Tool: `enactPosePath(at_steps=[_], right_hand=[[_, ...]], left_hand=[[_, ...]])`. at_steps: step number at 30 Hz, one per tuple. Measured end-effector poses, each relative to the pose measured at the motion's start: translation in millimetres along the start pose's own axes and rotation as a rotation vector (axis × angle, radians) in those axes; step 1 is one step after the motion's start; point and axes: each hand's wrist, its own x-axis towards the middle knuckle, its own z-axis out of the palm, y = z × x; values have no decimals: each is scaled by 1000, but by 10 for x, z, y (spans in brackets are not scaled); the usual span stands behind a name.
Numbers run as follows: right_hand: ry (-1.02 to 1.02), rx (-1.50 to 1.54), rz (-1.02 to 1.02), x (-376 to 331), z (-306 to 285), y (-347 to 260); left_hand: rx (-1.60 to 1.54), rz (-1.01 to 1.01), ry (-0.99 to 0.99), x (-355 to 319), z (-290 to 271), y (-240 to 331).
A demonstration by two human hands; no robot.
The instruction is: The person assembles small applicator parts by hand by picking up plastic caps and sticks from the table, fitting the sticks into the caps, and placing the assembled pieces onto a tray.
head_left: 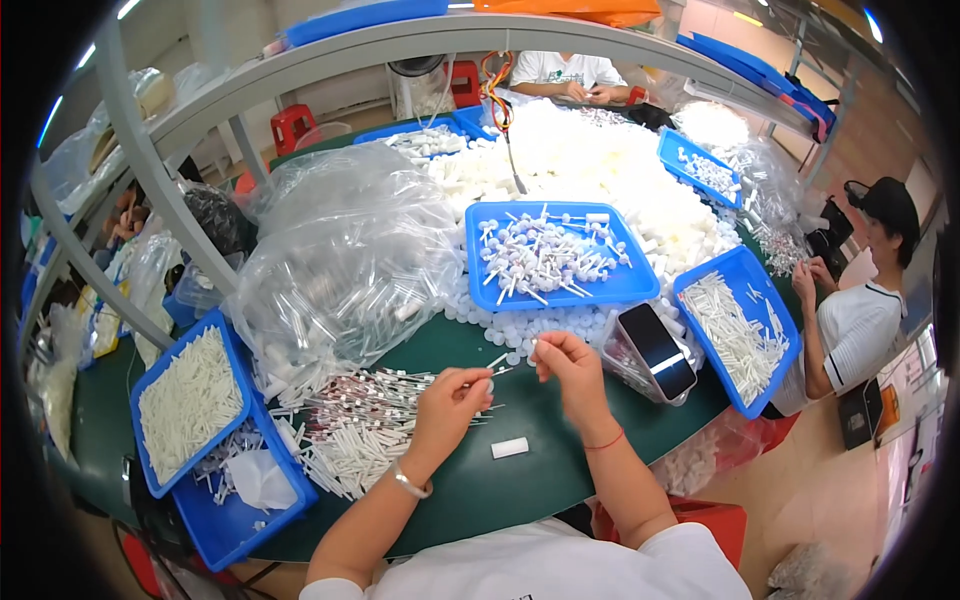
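Observation:
Over the green table, my left hand (455, 405) is closed in a pinch on a thin white stick (500, 371) that points toward the right hand. My right hand (572, 372) is raised beside it, thumb and forefinger pinched together at a tiny white piece (537, 341) too small to name. A single white cylinder (510, 448) lies on the table below and between the hands. Left of my left hand spreads a pile of thin red-and-white sticks (365, 400), with short white tubes (350, 462) heaped nearer to me. Round white caps (490, 326) lie loose beyond my hands.
A blue tray (565, 293) of white disc-topped sticks stands ahead. Blue trays of white tubes sit left (240, 375) and right (745, 398). A phone (655, 350) rests on a transparent bag. A large plastic bag (340, 250) bulges at left. Co-workers (865, 320) sit right and across.

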Motion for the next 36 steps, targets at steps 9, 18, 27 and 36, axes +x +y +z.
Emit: enactPosePath(at_steps=[9, 18, 27, 36], right_hand=[[-6, -18, -583, 320, 171, -1698], [-312, -259, 68, -375, 300, -207], [-285, -377, 15, -424, 297, -93], [-246, -436, 13, -417, 296, -52]], left_hand=[[-368, -187, 58, -387, -73, 69], [-592, -207, 79, -397, -185, 29], [-621, -204, 85, -373, -211, -25], [-613, -202, 95, -391, -226, -48]])
